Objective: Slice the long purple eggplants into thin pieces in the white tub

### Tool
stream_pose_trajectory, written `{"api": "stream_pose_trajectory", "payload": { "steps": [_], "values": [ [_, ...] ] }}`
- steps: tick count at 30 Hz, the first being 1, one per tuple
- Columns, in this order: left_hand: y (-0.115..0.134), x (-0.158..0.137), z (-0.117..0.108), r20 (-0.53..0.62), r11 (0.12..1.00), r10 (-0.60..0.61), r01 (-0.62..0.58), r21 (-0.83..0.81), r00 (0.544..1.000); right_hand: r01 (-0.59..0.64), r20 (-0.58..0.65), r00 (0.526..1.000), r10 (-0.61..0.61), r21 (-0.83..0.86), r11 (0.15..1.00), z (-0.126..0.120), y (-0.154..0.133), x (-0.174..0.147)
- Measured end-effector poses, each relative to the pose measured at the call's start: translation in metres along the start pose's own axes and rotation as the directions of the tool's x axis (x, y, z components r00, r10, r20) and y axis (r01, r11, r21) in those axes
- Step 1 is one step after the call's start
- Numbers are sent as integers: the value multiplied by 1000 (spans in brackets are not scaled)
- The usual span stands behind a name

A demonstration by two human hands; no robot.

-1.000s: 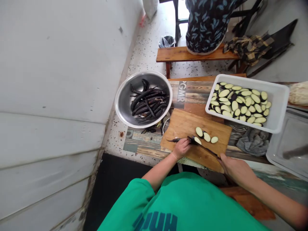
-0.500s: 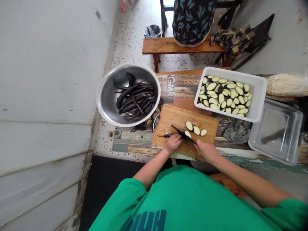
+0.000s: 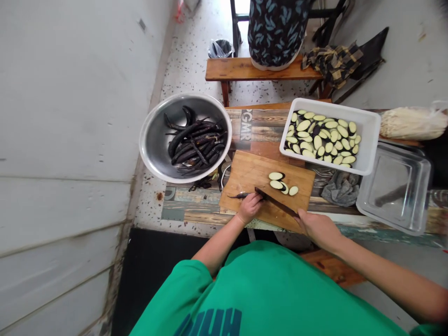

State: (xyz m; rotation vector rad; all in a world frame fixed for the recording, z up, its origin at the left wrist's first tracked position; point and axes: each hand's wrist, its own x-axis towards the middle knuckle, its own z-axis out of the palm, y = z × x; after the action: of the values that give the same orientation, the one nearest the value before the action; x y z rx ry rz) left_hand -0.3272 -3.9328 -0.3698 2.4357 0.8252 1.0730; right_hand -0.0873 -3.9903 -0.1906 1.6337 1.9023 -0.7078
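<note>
My left hand (image 3: 250,206) is closed on a thin dark eggplant (image 3: 239,195) lying on the wooden cutting board (image 3: 252,167); the tapered end sticks out to the left of my fingers. In my right hand (image 3: 317,227) is the handle of a knife (image 3: 278,203), its dark blade slanting across the board with the tip close to my left fingertips. Most of the eggplant's cut end is hidden by the blade and fingers. Beyond the blade lie several oval eggplant slices (image 3: 276,185) with pale flesh and dark skin.
A steel basin (image 3: 149,154) of whole eggplants stands at left. A white tub (image 3: 371,154) of slices is at right, with a grey cloth (image 3: 340,189) and a clear plastic container (image 3: 394,205) near it. Across the table, a person in patterned clothing (image 3: 276,32) sits on a bench (image 3: 231,70).
My right hand has drawn the knife to the right and toward me. Another slice now lies with the cut ones beyond the blade. My left hand stays on the eggplant.
</note>
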Motion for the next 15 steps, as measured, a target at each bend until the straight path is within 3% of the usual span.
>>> {"api": "stream_pose_trajectory", "payload": {
  "steps": [4, 8, 12, 15],
  "values": [
    [-2, -3, 2, -14, 1000, 10, -10, 0, 1000, 16, 0, 1000, -16, 10, 1000, 0, -2, 11],
    [-2, -2, 0, -17, 998, 53, -52, 24, 998, 4, -33, 999, -3, 57, 998, 0, -25, 42],
    [-1, 0, -7, 13, 998, -47, 47, -29, 999, -6, -103, 995, 17, 106, 994, 3, -42, 69],
    [0, -1, -11, -11, 993, -121, 121, 3, 993, -75, -140, 986, 93, 130, 989, 7, -35, 69]
  ]
}}
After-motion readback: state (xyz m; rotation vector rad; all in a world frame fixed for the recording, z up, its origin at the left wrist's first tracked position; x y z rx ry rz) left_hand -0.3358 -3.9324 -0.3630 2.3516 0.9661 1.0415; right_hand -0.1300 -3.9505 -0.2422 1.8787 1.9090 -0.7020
